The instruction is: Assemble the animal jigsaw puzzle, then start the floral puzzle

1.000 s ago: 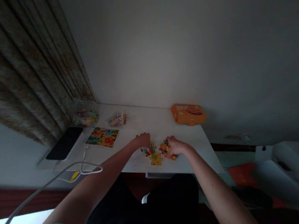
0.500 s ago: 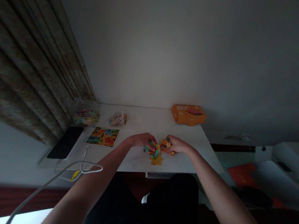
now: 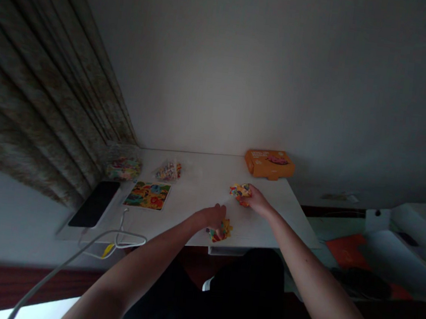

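Observation:
Colourful jigsaw puzzle pieces (image 3: 224,232) are at the front edge of the white table, yellow, red and green parts showing. My left hand (image 3: 211,217) is over them with its fingers curled down and closed on them; its fingertips are partly hidden. My right hand (image 3: 257,200), farther back and to the right, grips a cluster of orange and yellow puzzle pieces (image 3: 240,190) by its right side. That cluster is just above or on the tabletop; I cannot tell which. Left of my hands lies a picture card (image 3: 148,195) with a bright animal scene.
An orange box (image 3: 270,164) stands at the table's back right. Clear bags of small pieces (image 3: 168,170) and of colourful pieces (image 3: 123,168) lie back left. A black phone (image 3: 94,204) and a white cable (image 3: 121,231) are at the left edge. Curtains hang beside it.
My hands have moved apart. The right one has shifted back with its puzzle pieces, while the left one has come forward and right, down over the pieces at the table's front edge.

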Action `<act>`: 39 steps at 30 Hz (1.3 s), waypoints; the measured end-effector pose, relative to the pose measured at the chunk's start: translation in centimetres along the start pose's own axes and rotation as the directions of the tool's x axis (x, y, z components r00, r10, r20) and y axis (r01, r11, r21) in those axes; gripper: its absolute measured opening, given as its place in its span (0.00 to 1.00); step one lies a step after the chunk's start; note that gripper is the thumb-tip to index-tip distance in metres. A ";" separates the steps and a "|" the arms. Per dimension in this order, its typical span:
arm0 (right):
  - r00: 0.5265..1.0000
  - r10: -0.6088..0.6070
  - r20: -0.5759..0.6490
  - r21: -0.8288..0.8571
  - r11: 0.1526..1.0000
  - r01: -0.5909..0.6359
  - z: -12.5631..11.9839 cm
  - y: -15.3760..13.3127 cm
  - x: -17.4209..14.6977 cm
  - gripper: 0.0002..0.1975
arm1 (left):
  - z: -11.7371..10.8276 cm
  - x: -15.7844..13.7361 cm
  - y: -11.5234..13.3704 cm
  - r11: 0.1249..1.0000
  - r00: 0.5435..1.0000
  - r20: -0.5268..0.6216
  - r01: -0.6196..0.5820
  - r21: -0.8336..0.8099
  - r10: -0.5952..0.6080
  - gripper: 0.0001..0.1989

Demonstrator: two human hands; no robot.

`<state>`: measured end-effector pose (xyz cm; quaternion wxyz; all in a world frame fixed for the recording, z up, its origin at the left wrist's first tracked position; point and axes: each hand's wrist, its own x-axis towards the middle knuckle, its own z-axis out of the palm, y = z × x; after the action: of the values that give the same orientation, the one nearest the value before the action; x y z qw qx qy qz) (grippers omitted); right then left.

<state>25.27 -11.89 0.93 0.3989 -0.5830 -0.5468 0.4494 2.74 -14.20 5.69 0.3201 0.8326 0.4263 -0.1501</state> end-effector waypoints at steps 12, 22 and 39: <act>0.998 0.063 -0.023 0.143 0.988 -0.059 0.4 -0.6 -0.5 0.20 | 1.0 1.6 -1.3 0.938 0.974 -0.225 -0.054 -0.343 -0.026 0.27; 0.992 0.076 0.103 0.533 0.837 -0.119 4.7 -3.5 -2.5 0.22 | 2.8 3.7 -3.0 0.203 0.638 -0.550 -0.535 -0.820 -0.539 0.10; 0.980 0.174 0.095 0.613 0.766 -0.195 9.5 -2.4 -3.1 0.31 | 2.5 -0.3 -3.6 0.773 0.497 -0.755 -0.230 -0.591 -0.429 0.12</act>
<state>15.48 -14.98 0.81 0.5130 -0.4632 -0.3156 0.6501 -0.32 -14.49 2.53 0.3100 0.6076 0.6015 0.4158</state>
